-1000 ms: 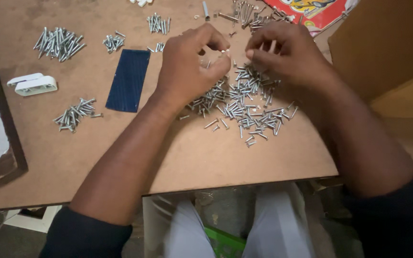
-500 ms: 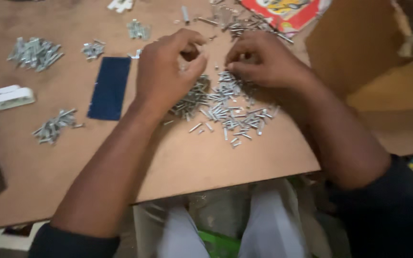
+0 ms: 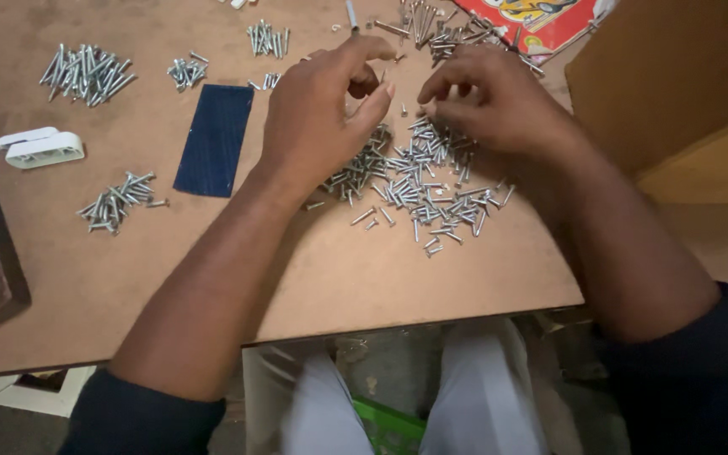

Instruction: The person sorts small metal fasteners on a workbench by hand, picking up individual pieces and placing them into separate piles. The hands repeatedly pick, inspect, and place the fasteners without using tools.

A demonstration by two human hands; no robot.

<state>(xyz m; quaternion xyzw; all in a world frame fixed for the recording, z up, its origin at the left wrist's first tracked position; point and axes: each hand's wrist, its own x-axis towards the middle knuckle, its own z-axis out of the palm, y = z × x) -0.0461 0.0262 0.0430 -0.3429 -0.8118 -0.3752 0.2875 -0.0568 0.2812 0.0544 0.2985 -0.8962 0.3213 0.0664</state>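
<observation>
Brown fibreboard forms the tabletop (image 3: 212, 278) we see in the head view, and a large loose pile of silver screws (image 3: 423, 181) lies on it between our two hands. Our left hand (image 3: 318, 118) hovers over the pile's left edge, fingers curled, thumb and forefinger nearly pinched; we cannot tell whether a screw sits between them. Our right hand (image 3: 490, 101) rests at the pile's far edge, fingers bent down onto the screws. Left of the left hand lies a dark blue ribbed panel (image 3: 214, 139), with smaller sorted screw heaps (image 3: 86, 74) and a white plastic clip (image 3: 40, 147) beyond.
</observation>
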